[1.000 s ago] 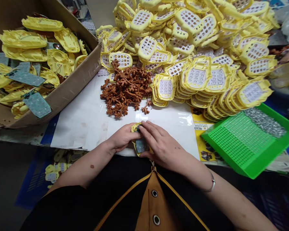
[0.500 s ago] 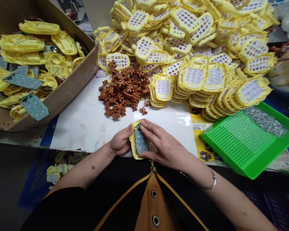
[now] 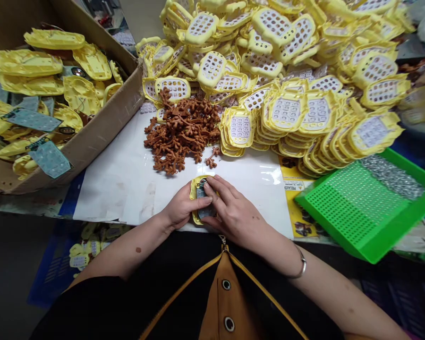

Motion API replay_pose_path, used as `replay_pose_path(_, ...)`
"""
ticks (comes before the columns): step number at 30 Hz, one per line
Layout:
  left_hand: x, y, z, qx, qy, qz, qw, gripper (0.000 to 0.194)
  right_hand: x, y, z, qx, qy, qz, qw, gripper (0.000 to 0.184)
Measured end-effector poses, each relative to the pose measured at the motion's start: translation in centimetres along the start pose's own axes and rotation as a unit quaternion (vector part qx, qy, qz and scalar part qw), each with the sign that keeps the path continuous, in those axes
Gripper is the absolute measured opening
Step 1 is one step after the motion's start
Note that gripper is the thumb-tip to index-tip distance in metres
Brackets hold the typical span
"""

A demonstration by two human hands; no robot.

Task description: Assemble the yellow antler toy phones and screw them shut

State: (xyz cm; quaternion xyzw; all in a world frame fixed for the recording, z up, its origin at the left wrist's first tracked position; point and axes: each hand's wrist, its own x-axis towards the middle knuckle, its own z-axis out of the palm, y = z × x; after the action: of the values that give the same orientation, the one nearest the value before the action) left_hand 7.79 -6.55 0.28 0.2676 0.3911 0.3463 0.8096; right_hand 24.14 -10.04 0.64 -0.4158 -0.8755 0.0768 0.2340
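Between my two hands, at the front edge of the table, is a yellow plastic shell [image 3: 194,218] with a grey-green circuit board [image 3: 202,212] lying in it. My left hand [image 3: 182,205] grips the shell's left side, its thumb laid across the board. From the right, my right hand [image 3: 233,210] is closed around the other side, fingers over the board's upper end. Its fingers hide the right part of the shell. Beyond my hands lies a heap of brown branch-shaped plastic pieces [image 3: 184,134].
A cardboard box [image 3: 102,123] at left holds yellow half shells with boards and wires. Stacked yellow shells with keypads [image 3: 285,113] and a large pile stand at the back. To the right, a green tray [image 3: 343,208] contains small metal screws [image 3: 393,177].
My left thumb has moved from the shell's left edge across the board. The right hand has shifted slightly left, and the shell has moved up a little.
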Motion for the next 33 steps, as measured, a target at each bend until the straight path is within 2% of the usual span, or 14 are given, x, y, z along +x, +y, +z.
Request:
replay_pose_path(4,-0.1,0.0,0.0,0.010,-0.015,-0.017,1.000,0.056,-0.2,-0.1,0.4,0.000,0.019,0.009,1.000,0.063)
replay_pose_path(8,0.4,-0.4,0.6,0.017,0.052,0.015,0.998,0.050,0.0,0.0,0.7,0.006,0.011,0.025,1.000,0.065)
replay_pose_path(11,0.8,-0.5,0.9,0.007,0.079,0.003,0.997,0.046,0.0,1.0,0.6,0.062,0.003,0.034,0.997,0.070)
replay_pose_path(17,1.1,0.1,0.7,0.007,0.061,-0.030,0.998,0.043,-0.9,3.8,0.5,0.181,0.017,0.105,0.978,0.059)
replay_pose_path(21,1.3,0.1,0.7,0.019,0.061,-0.035,0.997,0.043,-1.3,4.2,1.4,0.231,-0.002,0.112,0.967,0.053)
replay_pose_path(33,1.8,0.1,0.5,0.022,0.072,-0.034,0.997,0.046,-1.4,3.9,2.9,0.221,0.027,0.130,0.966,0.048)
